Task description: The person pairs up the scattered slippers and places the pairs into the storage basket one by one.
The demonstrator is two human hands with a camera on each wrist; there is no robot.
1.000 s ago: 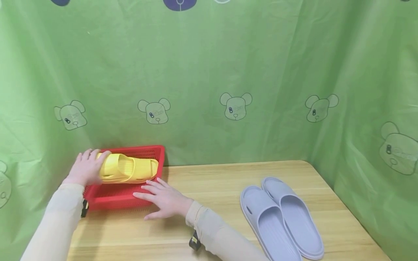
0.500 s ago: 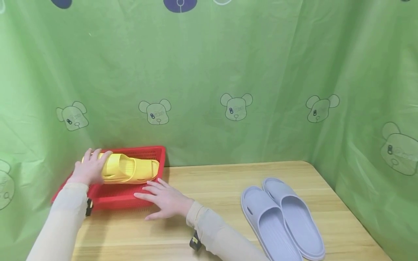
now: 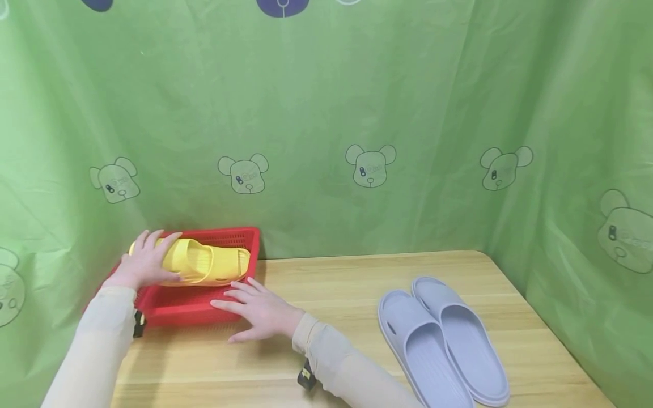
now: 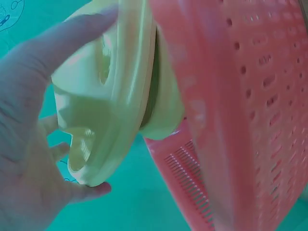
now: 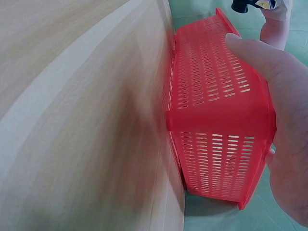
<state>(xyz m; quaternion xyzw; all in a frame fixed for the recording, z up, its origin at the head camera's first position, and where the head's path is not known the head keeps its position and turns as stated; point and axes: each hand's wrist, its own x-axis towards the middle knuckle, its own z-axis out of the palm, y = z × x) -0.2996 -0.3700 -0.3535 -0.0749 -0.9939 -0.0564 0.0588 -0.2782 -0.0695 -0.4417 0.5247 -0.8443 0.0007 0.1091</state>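
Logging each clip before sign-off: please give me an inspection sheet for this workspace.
Surface: wooden table, light grain.
Job's things: yellow slipper lying in the red perforated basket at the table's left rear corner.
Clutter: pair of grey slippers side by side at right.
Hands: left hand grips the yellow slipper's end; right hand rests flat against the basket's near rim.
Cables: nothing seen.
Surroundings: green curtain with bear prints behind and at both sides.
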